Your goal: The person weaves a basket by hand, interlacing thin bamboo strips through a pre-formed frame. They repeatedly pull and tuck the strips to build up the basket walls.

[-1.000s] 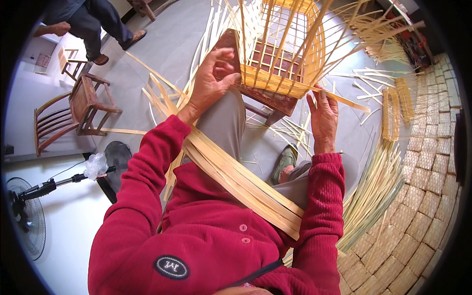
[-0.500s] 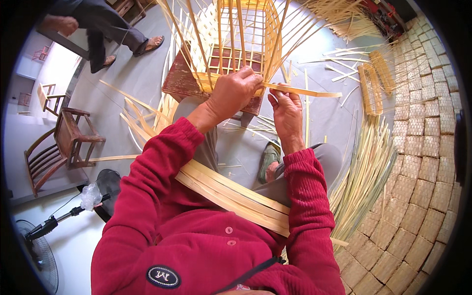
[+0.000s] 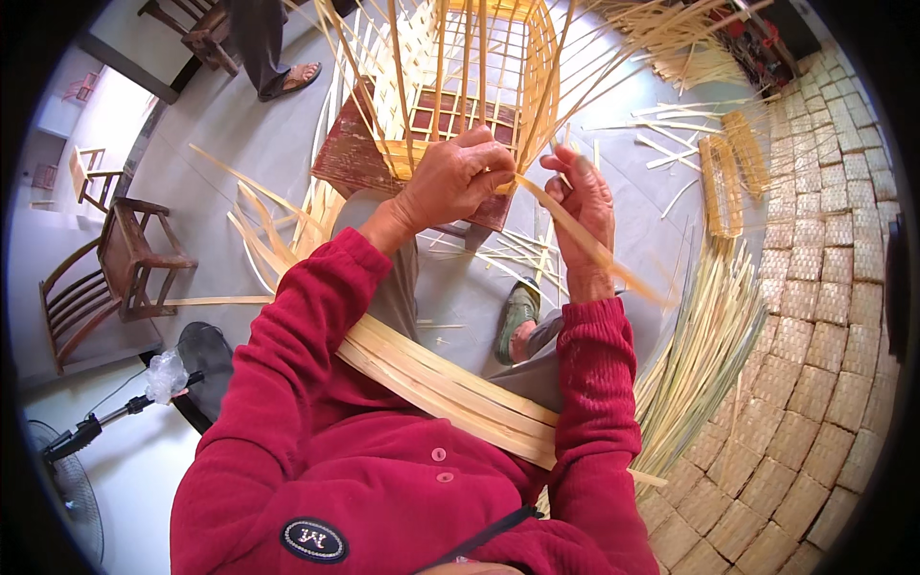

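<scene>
A half-woven bamboo basket (image 3: 537, 72) with long upright stakes rests on a worn red wooden stool (image 3: 350, 144) in front of me. At its near edge my left hand (image 3: 450, 182) pinches a bamboo strip (image 3: 580, 235). The strip's loose end slants down to the right, blurred by motion, across the front of my right hand (image 3: 583, 206). The right fingers are half curled and apart, with nothing visibly gripped between them. A bundle of flat bamboo strips (image 3: 450, 393) lies across my lap.
Thin splints (image 3: 704, 345) lie in a heap at my right, beside stacked woven blocks (image 3: 815, 316). Two small woven frames (image 3: 721, 187) lie farther off. A wooden chair (image 3: 120, 259) and a fan (image 3: 72, 489) stand at left. Another person's leg (image 3: 259, 48) shows at far left.
My right hand has let go of the strip and lifted slightly, and the strip's free end has swung downward. The other person has moved, with only one leg now showing.
</scene>
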The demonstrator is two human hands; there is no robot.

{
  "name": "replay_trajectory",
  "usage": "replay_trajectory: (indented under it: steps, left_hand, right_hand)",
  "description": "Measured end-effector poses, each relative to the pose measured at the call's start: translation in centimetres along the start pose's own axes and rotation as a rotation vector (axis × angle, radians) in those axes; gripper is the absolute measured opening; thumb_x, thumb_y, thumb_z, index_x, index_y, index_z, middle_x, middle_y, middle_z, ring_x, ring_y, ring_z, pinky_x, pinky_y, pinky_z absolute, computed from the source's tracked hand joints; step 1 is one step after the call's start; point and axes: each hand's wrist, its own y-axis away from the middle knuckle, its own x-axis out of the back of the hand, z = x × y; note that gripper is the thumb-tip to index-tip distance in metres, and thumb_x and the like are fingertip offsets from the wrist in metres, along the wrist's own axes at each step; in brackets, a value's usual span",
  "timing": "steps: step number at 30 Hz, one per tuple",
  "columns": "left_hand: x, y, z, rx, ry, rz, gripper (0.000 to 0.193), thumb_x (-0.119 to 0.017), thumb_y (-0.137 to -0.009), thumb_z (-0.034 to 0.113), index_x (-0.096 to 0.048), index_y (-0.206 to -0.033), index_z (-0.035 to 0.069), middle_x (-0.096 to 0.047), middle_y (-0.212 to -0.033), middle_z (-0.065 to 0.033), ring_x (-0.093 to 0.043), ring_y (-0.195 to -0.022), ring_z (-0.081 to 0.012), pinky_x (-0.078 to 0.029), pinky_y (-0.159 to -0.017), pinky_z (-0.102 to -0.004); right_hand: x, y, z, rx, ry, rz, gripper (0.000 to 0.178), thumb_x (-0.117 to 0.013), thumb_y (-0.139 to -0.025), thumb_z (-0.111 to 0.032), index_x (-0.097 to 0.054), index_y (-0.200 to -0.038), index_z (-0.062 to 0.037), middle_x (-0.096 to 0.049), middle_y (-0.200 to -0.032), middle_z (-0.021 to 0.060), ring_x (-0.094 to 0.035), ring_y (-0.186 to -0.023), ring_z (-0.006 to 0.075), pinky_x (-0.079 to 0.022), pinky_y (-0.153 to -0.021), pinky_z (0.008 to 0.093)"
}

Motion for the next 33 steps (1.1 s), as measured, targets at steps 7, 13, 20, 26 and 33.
replay_trajectory:
  steps: [7, 13, 20, 26, 33]
  left_hand:
    - [0.0, 0.1, -1.6, -0.039, 0.064, -0.044, 0.009, -0.073, -0.089, 0.009, -0.064, -0.093, 0.007, -0.056, -0.086, -0.0099, -0.061, -0.079, -0.0312, -0.048, -0.067, -0.04]
    - [0.5, -1.1, -1.0, -0.058, 0.103, -0.124, 0.01, -0.073, -0.089, 0.011, -0.065, -0.093, 0.007, -0.057, -0.087, -0.0106, -0.061, -0.083, -0.0314, -0.048, -0.07, -0.04]
    - [0.1, -1.1, -0.6, -0.039, 0.173, -0.079, 0.011, -0.07, -0.09, 0.015, -0.066, -0.094, 0.005, -0.063, -0.09, -0.0132, -0.063, -0.088, -0.0343, -0.051, -0.076, -0.0425]
    - [-1.1, 0.5, -1.8, 0.054, 0.282, -0.044, 0.01, -0.073, -0.089, 0.01, -0.066, -0.09, 0.003, -0.063, -0.088, -0.0112, -0.064, -0.083, -0.0275, -0.051, -0.074, -0.0365]
    - [-2.3, -0.6, 0.6, 0.18, 0.17, 0.065, 0.01, -0.074, -0.089, 0.007, -0.067, -0.092, 0.001, -0.06, -0.085, -0.0078, -0.061, -0.076, -0.0194, -0.05, -0.07, -0.0318]
  right_hand:
    - [-3.0, 0.5, -0.9, 0.281, 0.852, -0.153, 0.062, -0.066, -0.094, -0.003, -0.045, -0.152, -0.0012, -0.042, -0.075, -0.0037, -0.04, -0.066, 0.0067, -0.038, -0.059, 0.0244]
    - [-2.0, -0.3, -1.9, 0.27, 0.901, -0.186, 0.059, -0.071, -0.091, -0.006, -0.05, -0.146, -0.0031, -0.037, -0.08, -0.003, -0.038, -0.068, 0.0087, -0.037, -0.059, 0.025]
    - [-2.7, -0.1, -1.4, 0.328, 0.757, -0.057, 0.019, -0.069, -0.098, -0.019, -0.062, -0.091, -0.0029, -0.054, -0.078, 0.0001, -0.047, -0.072, 0.0061, -0.04, -0.062, 0.0251]
    - [-3.3, 2.0, 1.9, 0.177, 0.188, 0.217, 0.024, -0.051, -0.103, -0.022, -0.055, -0.112, -0.0001, -0.064, -0.084, 0.0088, -0.063, -0.076, 0.0157, -0.055, -0.073, 0.0318]
    - [-2.3, 4.0, 2.0, -0.119, -0.518, 0.342, 0.023, -0.052, -0.099, -0.028, -0.056, -0.103, -0.0057, -0.058, -0.088, 0.0073, -0.055, -0.082, 0.0239, -0.048, -0.08, 0.0419]
